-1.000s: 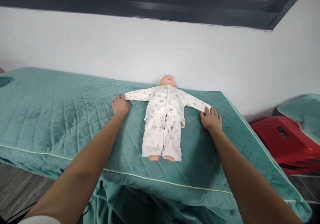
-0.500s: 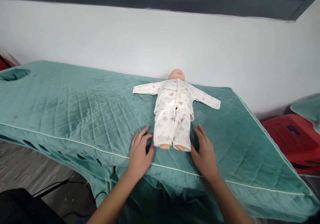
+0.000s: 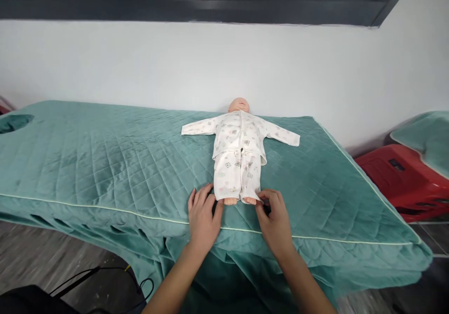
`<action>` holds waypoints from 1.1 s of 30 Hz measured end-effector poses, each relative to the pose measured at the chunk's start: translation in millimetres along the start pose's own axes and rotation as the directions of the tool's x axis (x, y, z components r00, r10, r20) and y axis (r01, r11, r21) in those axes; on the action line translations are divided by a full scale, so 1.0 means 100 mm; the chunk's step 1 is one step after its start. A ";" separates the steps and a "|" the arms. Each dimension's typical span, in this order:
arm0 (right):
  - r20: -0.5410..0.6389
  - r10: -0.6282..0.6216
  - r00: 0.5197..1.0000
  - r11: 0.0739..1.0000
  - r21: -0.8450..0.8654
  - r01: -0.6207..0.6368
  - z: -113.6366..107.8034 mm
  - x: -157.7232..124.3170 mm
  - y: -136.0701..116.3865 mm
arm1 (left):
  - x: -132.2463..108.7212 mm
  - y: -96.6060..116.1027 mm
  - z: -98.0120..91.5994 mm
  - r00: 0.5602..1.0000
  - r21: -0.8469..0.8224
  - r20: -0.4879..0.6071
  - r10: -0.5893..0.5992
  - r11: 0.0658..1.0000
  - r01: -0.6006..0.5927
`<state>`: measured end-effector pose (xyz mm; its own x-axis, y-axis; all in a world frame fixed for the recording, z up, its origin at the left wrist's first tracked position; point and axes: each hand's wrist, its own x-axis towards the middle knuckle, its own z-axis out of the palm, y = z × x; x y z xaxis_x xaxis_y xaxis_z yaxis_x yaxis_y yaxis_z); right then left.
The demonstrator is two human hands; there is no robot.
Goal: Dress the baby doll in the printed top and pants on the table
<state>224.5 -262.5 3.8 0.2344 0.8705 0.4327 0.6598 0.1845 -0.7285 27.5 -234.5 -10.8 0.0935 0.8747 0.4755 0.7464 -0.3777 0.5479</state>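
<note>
A baby doll (image 3: 239, 104) lies on its back on the green quilted bed cover, its feet toward me. It wears a white printed baby jacket (image 3: 235, 134) with both sleeves spread out and matching baby trousers (image 3: 228, 176). Two bare feet show below the hems. At the left hem, my left hand (image 3: 204, 218) has its thumb and fingers closed on the cuff's outer corner. My right hand (image 3: 275, 220) pinches the outer corner of the other cuff between thumb and forefinger.
The bed (image 3: 105, 164) stands against a white wall (image 3: 140, 61), under a dark window frame (image 3: 245, 8). A face hole (image 3: 16, 123) opens at its left end. On the right is a red plastic stool (image 3: 403, 174) beside more green cloth. Black cables (image 3: 80, 274) hang at lower left.
Both hands have come in from beside the trouser legs to the cuffs, and the fingers have closed on the hems. The camera view has shifted a little; the doll lies the same way.
</note>
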 end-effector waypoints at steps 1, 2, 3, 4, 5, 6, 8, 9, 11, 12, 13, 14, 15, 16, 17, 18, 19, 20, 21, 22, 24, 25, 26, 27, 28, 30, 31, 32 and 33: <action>0.020 0.008 1.000 1.000 -0.008 -0.008 0.00 0.01 -0.01 | -0.01 0.00 -0.01 1.000 -0.019 -0.001 0.001 1.000 -0.001; 0.043 0.020 0.999 1.000 -0.010 -0.019 -0.01 0.03 -0.02 | -0.02 0.01 -0.03 1.000 -0.050 0.001 0.001 0.999 0.000; 0.063 0.034 0.997 0.999 -0.003 -0.034 -0.02 0.04 -0.05 | -0.04 0.01 -0.05 1.000 -0.095 0.005 -0.004 0.995 0.005; 0.081 0.043 0.996 0.999 0.016 -0.044 -0.05 0.05 -0.08 | -0.05 0.01 -0.08 1.000 -0.151 0.011 -0.012 0.988 0.014; 0.097 0.039 0.994 0.998 0.043 -0.044 -0.08 0.06 -0.12 | -0.07 0.00 -0.11 1.000 -0.213 0.015 -0.024 0.977 0.026; 0.111 0.023 0.994 0.997 0.075 -0.031 -0.12 0.07 -0.16 | -0.09 0.00 -0.13 0.999 -0.270 0.015 -0.039 0.962 0.041; 0.122 -0.035 0.992 0.992 0.123 0.020 -0.19 0.07 -0.23 | -0.12 -0.03 -0.15 0.997 -0.341 0.009 -0.070 0.937 0.069; 0.122 -0.062 0.991 0.990 0.130 0.046 -0.22 0.06 -0.25 | -0.14 -0.04 -0.15 0.997 -0.347 0.012 -0.078 0.935 0.077; 0.128 -0.079 0.989 0.992 0.109 0.065 -0.24 0.04 -0.25 | -0.16 -0.07 -0.11 0.996 -0.311 0.031 -0.079 0.947 0.085; 0.133 -0.071 0.989 0.994 0.087 0.059 -0.23 0.02 -0.22 | -0.16 -0.08 -0.09 0.996 -0.286 0.042 -0.079 0.954 0.087; 0.135 -0.058 0.989 0.997 0.066 0.049 -0.22 0.00 -0.20 | -0.16 -0.09 -0.08 0.996 -0.267 0.046 -0.081 0.960 0.091; 0.134 -0.045 0.990 0.998 0.049 0.039 -0.20 -0.02 -0.17 | -0.16 -0.08 -0.07 0.995 -0.257 0.039 -0.089 0.962 0.096; 0.129 -0.036 0.991 0.999 0.039 0.031 -0.18 -0.04 -0.14 | -0.15 -0.07 -0.09 0.995 -0.258 0.024 -0.101 0.961 0.104; 0.121 -0.033 0.992 0.999 0.035 0.029 -0.15 -0.06 -0.11 | -0.13 -0.05 -0.11 0.993 -0.266 0.007 -0.114 0.957 0.112; 0.116 -0.037 0.993 0.999 0.037 0.033 -0.13 -0.07 -0.09 | -0.11 -0.02 -0.15 0.993 -0.275 -0.006 -0.117 0.955 0.111; 0.110 -0.043 0.993 0.998 0.040 0.039 -0.11 -0.07 -0.07 | -0.08 0.02 -0.20 0.995 -0.278 -0.012 -0.101 0.956 0.094; 0.104 -0.048 0.993 0.998 0.043 0.043 -0.09 -0.07 -0.05 | -0.04 0.07 -0.25 0.998 -0.274 -0.008 -0.059 0.960 0.054; 0.096 -0.046 0.994 0.998 0.045 0.042 -0.08 -0.06 -0.04 | 0.01 0.13 -0.29 1.000 -0.262 0.012 0.009 0.965 -0.006; 0.089 -0.038 0.995 0.998 0.047 0.034 -0.06 -0.05 -0.02 | 0.07 0.18 -0.33 0.995 -0.242 0.046 0.092 0.967 -0.078; 0.080 -0.027 0.996 0.999 0.046 0.024 -0.04 -0.04 0.00 | 0.13 0.24 -0.34 0.980 -0.217 0.090 0.176 0.964 -0.153; 0.062 -0.017 0.998 1.000 0.023 0.015 -0.01 -0.03 0.04 | 0.25 0.35 -0.33 0.938 -0.159 0.182 0.294 0.950 -0.267; 0.054 -0.024 0.998 1.000 -0.001 0.024 0.01 -0.03 0.05 | 0.30 0.39 -0.31 0.923 -0.130 0.216 0.318 0.946 -0.296; 0.046 -0.038 0.998 0.999 -0.030 0.039 0.03 -0.03 0.07 | 0.35 0.42 -0.28 0.915 -0.105 0.236 0.327 0.945 -0.311; 0.035 -0.052 0.998 0.997 -0.058 0.054 0.04 -0.04 0.07 | 0.38 0.45 -0.24 0.912 -0.087 0.246 0.329 0.944 -0.317; 0.025 -0.060 0.998 0.995 -0.081 0.062 0.05 -0.05 0.08 | 0.41 0.47 -0.21 0.910 -0.078 0.251 0.330 0.944 -0.321; 0.007 -0.057 0.998 0.993 -0.103 0.058 0.07 -0.06 0.08 | 0.43 0.48 -0.16 0.908 -0.073 0.250 0.336 0.942 -0.328; -0.001 -0.050 0.999 0.993 -0.108 0.050 0.08 -0.07 0.08 | 0.42 0.47 -0.14 0.907 -0.073 0.246 0.341 0.940 -0.333; -0.008 -0.047 0.999 0.993 -0.113 0.046 0.09 -0.08 0.08 | 0.42 0.46 -0.13 0.907 -0.074 0.240 0.347 0.938 -0.339; -0.014 -0.046 0.999 0.992 -0.115 0.044 0.09 -0.08 0.08 | 0.41 0.45 -0.11 0.906 -0.074 0.233 0.352 0.936 -0.345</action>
<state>221.5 -263.8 -10.4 0.2134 0.8546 0.4733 0.7471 0.1694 -0.6427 57.5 -219.2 41.4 0.5014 0.7305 0.4636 0.6175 -0.6775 0.3996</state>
